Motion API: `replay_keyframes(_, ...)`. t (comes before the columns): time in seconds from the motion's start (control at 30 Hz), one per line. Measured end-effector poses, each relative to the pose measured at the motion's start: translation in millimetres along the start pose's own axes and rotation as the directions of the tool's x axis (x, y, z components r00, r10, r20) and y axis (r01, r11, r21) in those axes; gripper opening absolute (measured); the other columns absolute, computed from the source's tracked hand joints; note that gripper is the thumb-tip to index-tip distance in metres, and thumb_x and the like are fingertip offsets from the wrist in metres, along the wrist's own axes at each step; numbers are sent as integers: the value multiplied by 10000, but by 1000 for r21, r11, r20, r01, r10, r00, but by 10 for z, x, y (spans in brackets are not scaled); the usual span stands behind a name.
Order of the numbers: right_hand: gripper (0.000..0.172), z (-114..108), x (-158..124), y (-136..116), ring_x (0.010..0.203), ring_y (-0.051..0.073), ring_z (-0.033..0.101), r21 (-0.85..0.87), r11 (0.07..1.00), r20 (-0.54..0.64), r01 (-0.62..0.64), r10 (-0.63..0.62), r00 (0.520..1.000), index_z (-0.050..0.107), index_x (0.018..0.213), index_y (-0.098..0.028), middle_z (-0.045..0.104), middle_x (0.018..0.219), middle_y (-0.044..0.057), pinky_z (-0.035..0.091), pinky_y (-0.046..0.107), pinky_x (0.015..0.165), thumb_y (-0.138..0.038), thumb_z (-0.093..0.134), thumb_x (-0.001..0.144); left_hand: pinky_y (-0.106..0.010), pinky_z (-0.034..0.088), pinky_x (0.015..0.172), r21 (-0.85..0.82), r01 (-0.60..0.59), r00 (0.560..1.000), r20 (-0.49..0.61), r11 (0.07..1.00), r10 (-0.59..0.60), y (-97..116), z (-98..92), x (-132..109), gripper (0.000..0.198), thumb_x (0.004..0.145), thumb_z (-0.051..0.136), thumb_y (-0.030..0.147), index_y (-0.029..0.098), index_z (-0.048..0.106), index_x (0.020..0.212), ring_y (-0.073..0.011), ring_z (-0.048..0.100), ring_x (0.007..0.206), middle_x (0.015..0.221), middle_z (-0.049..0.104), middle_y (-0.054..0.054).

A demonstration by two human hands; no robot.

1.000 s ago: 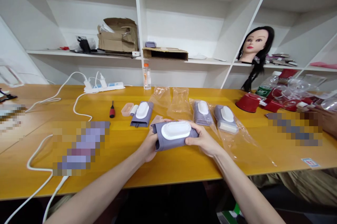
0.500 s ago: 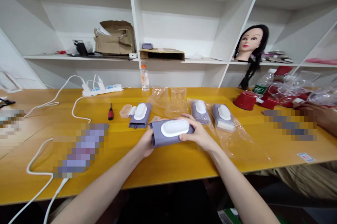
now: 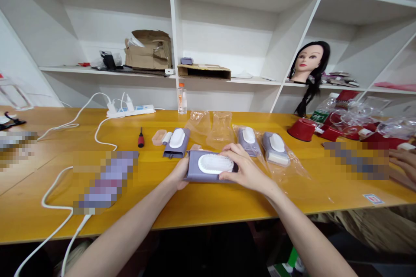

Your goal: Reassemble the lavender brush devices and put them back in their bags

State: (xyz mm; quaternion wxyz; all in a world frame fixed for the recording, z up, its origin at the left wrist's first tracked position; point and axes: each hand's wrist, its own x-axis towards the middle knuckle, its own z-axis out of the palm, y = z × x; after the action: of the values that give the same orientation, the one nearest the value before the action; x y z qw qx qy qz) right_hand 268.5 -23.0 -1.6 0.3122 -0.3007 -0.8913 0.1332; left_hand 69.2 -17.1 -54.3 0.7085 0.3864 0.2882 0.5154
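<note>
My left hand point(image 3: 180, 174) is closed around the left end of a purple-grey plastic case point(image 3: 195, 173), held level just above the table. A white oval piece point(image 3: 212, 164) with a bristly-looking face lies on its near side. My right hand point(image 3: 245, 166) grips that oval piece's right end, thumb below and fingers above. Behind stand similar cases with smooth white ovals: one at the left point(image 3: 176, 142), one at the middle right point(image 3: 248, 140) and another farther right point(image 3: 275, 149), the right-hand ones on clear plastic bags. The fingers of my left hand are mostly hidden.
A screwdriver point(image 3: 141, 137), a small translucent tray point(image 3: 159, 137) and clear bags point(image 3: 221, 127) lie on the table. A blurred-out phone-like object point(image 3: 108, 181) with white cables is at left. Red bases point(image 3: 301, 129), a bottle point(image 3: 323, 110) and a co-worker's hand point(image 3: 404, 164) are at right.
The case has turned so that its oval faces me more and its bristly texture shows. My right hand has shifted its grip at the oval's right end. The camera view has tilted up slightly.
</note>
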Motion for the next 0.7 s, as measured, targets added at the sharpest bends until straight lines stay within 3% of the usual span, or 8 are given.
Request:
replay_keyframes(0.17,372,10,27,-48,913,243,479,-23,999,-72,35,-36,997,643,1026,-239,552,964,73,410,397,817,-414,690,702,-319,451,837,-44,-4,1000,-20,999,3,30,20,-24,276,753,549,338,148,669,911,-233,626,936,929,706,-74)
replay_keyframes(0.33,314,69,32,-60,936,242,514,43,995,-156,90,-82,984,662,985,-250,581,989,71,416,408,829,-383,692,702,-320,452,824,-32,-34,999,29,999,35,76,21,-46,239,732,560,265,136,661,905,-230,626,909,929,699,-75)
replay_keyframes(0.47,239,10,41,-86,907,223,542,173,985,-267,-5,52,962,673,851,-235,594,953,52,412,386,823,-346,739,650,-287,468,760,-57,-34,994,-109,998,27,106,37,-60,142,733,556,257,156,649,767,-202,638,802,796,702,-42)
replay_keyframes(0.57,226,-43,81,-38,875,212,545,321,941,-367,-107,228,902,662,794,-213,593,931,47,420,347,760,-355,734,633,-273,482,723,-88,20,982,-184,996,-36,158,49,-84,141,750,529,220,148,647,778,-176,636,720,741,692,-36)
replay_keyframes(0.7,296,-60,130,152,640,163,509,468,837,-470,-285,509,722,644,775,-165,576,682,19,386,285,588,-450,634,694,-281,505,651,-146,-40,974,-228,988,6,318,15,-129,149,778,512,236,164,621,851,-172,635,701,761,683,-28)
